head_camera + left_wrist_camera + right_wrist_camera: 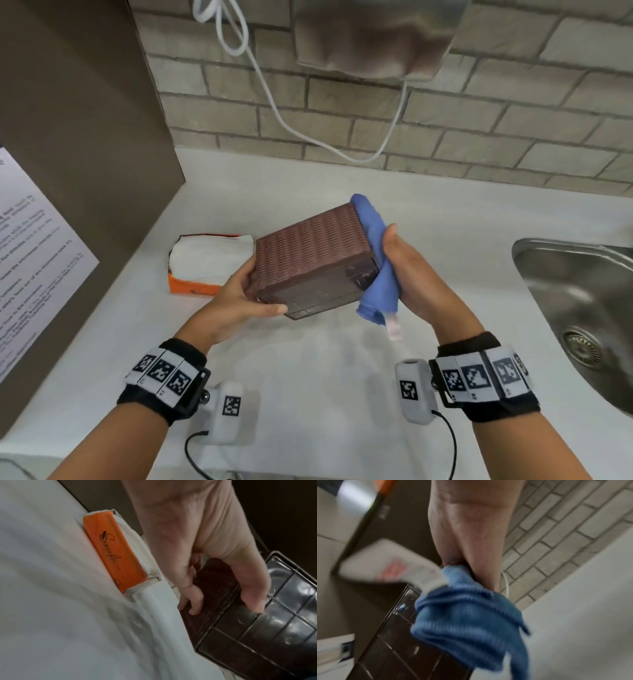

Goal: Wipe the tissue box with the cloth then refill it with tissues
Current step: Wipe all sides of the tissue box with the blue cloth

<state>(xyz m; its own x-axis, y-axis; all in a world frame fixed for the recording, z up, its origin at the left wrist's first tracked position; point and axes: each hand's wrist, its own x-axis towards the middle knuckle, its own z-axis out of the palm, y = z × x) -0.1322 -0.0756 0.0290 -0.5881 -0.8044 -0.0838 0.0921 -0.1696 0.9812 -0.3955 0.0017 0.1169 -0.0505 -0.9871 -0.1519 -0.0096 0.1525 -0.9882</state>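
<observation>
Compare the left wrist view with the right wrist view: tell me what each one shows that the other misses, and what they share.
Only the left wrist view shows the left hand gripping the brown tissue box, and the orange tissue pack lying on the white counter with its script lettering readable.

Only the right wrist view shows the right hand holding the blue cloth against the box, the cloth's white tag, and the brick wall.

Both show the box's dark gridded underside and the counter.
</observation>
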